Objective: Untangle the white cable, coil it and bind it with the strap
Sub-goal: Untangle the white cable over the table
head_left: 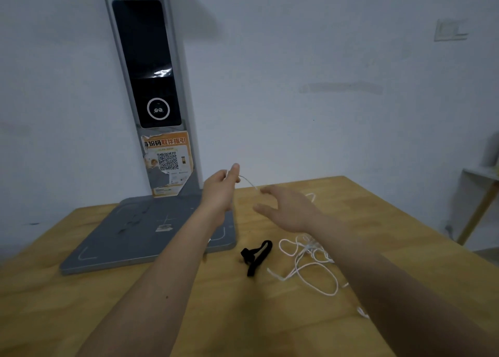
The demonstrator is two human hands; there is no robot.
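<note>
Wood table (pixel 108 302): L hand (pixel 220 192) pinches white cable (pixel 310 265); R hand (pixel 289 211) spread.

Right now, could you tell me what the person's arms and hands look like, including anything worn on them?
Both forearms are bare as far as the picture shows, with no sleeve in view. The left hand and the right hand wear no gloves, and no watch, bracelet or ring can be made out on either. The right hand is a little blurred, so small details on its fingers cannot be told.
</note>
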